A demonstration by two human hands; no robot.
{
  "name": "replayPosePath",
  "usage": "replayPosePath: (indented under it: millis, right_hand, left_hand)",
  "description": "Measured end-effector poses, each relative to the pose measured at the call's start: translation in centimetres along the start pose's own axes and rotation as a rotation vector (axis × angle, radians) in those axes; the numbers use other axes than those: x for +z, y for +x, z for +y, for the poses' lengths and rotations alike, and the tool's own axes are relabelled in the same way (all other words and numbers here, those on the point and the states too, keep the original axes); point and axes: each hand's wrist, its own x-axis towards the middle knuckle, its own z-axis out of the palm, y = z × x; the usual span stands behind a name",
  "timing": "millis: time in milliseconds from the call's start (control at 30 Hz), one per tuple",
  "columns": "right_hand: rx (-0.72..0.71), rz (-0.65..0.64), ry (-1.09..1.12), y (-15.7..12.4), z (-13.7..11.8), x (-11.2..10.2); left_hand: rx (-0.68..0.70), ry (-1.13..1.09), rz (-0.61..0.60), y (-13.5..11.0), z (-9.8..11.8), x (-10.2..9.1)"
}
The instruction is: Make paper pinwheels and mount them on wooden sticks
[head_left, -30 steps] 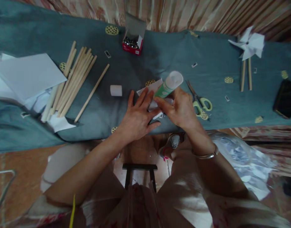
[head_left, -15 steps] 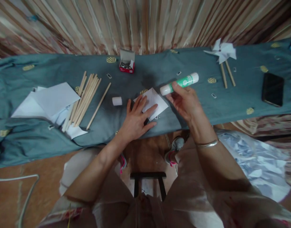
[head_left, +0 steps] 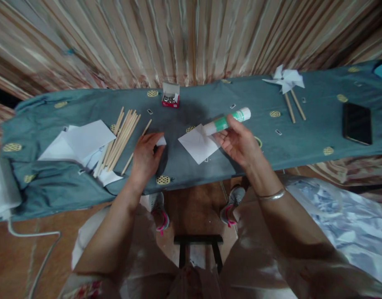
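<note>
My right hand (head_left: 239, 141) is closed around a white and green glue stick (head_left: 224, 123), tilted with its left end over the edge of a white paper square (head_left: 197, 145). The square lies flat, turned like a diamond, in front of me. To its left, my left hand (head_left: 147, 155) has its fingers around the small white glue stick cap (head_left: 161, 141), whose end shows past the fingertips. A single wooden stick (head_left: 147, 126) runs partly hidden behind that hand.
A bundle of wooden sticks (head_left: 124, 139) and white paper sheets (head_left: 88, 137) lie at left. Behind stands an open red box of metal pins (head_left: 170, 99). Paper pinwheels (head_left: 287, 79) on sticks and a black phone (head_left: 356, 123) are at right. A white device (head_left: 4, 187) sits far left.
My left hand has left the paper square, moved left and taken hold of the cap. The glue stick in my right hand has shifted slightly left and down. The camera view has shifted.
</note>
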Motion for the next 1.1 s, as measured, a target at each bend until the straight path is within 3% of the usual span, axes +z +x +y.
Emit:
replayPosePath:
  millis: [167, 333, 1100]
  right_hand:
    - [0.023, -0.027, 0.014, -0.6, 1.0, 1.8]
    - [0.042, -0.058, 0.043, -1.3, 1.7, 3.2]
    - [0.02, -0.078, -0.107, -1.6, 2.4, 3.6]
  left_hand:
    - [-0.232, -0.49, -0.008, -0.3, 2.8, 1.3]
    - [-0.314, -0.768, -0.042, -0.5, 4.5, 1.8]
    - [-0.262, -0.736, -0.021, -1.0, 4.7, 1.5]
